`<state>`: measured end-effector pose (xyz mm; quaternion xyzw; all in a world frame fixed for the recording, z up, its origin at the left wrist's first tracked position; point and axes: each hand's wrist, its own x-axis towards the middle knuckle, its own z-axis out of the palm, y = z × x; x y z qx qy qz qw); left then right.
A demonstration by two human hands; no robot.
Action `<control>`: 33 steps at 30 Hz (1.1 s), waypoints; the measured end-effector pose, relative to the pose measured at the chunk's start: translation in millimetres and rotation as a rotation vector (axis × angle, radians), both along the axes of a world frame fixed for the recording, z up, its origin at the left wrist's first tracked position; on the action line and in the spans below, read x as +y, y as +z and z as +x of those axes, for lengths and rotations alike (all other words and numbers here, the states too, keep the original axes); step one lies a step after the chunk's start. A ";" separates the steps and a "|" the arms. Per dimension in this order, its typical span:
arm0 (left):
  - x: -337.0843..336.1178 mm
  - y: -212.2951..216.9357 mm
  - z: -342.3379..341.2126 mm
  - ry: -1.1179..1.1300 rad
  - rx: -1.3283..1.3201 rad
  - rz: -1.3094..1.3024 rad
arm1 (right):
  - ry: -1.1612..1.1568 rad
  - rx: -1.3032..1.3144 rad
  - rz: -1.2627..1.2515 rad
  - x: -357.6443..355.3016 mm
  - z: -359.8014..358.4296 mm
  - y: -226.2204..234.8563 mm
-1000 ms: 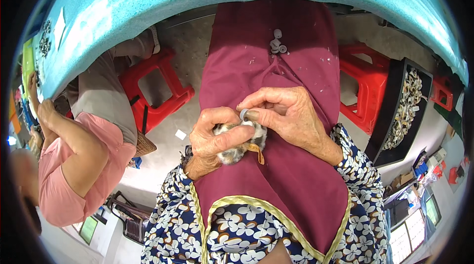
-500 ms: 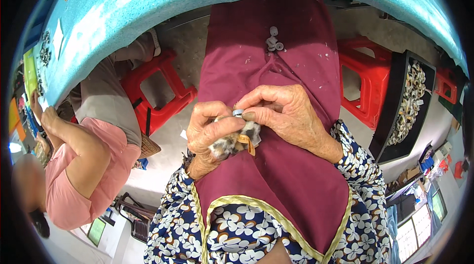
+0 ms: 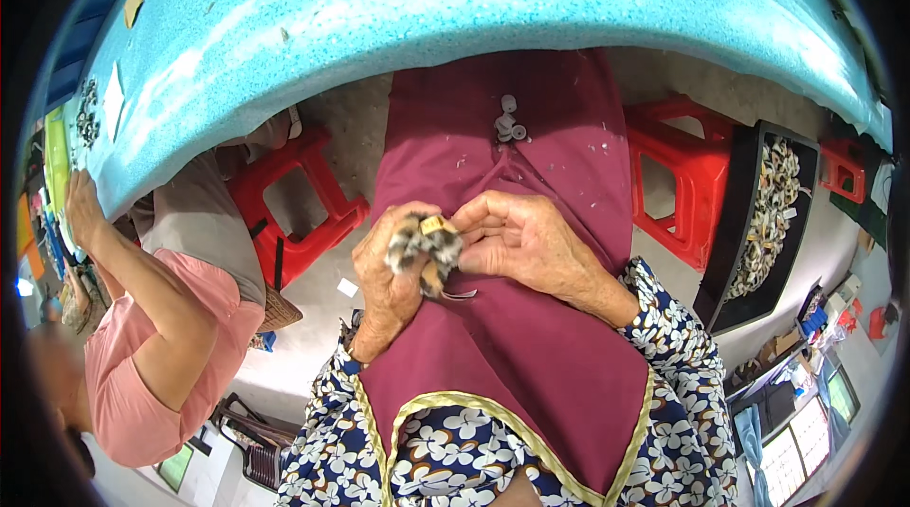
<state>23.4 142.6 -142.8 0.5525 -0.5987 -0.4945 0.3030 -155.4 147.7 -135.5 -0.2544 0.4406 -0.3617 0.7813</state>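
My left hand [image 3: 384,270] is closed around a small furry plush piece [image 3: 424,246] in black, white and tan, held above my lap. A yellow tab [image 3: 433,225] shows on its upper side, and a thin pale strip hangs out below. Against the plush piece's right edge, my right hand [image 3: 517,237] has its fingers curled, with index finger and thumb at the fur. Farther up, several small grey plastic parts [image 3: 509,120], some of them round, lie on my maroon apron [image 3: 512,346].
A turquoise speckled table [image 3: 427,9] curves across the far side. Red stools [image 3: 301,213] stand left and right. At right is a black tray [image 3: 725,303] of furry pieces [image 3: 773,223]. A person in a pink shirt [image 3: 190,317] sits at left.
The plush piece has turned, bringing its furry face and yellow tab upward. A small grey disc pinched between my fingers earlier is out of sight. The table fills more of the view.
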 end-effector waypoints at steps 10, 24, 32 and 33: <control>5.5 -35.3 2.9 0.082 0.083 0.370 | 0.151 0.273 -0.142 -11.7 6.3 -39.3; -38.2 -4.8 1.9 0.149 0.758 1.045 | -0.182 0.079 -0.030 -17.7 -21.0 -40.4; -22.7 15.5 -23.3 0.100 0.927 1.225 | -0.288 -0.075 -0.082 3.6 -41.1 -53.4; -18.2 10.7 -23.3 0.104 0.923 1.222 | -0.310 -0.088 -0.091 5.6 -40.4 -53.8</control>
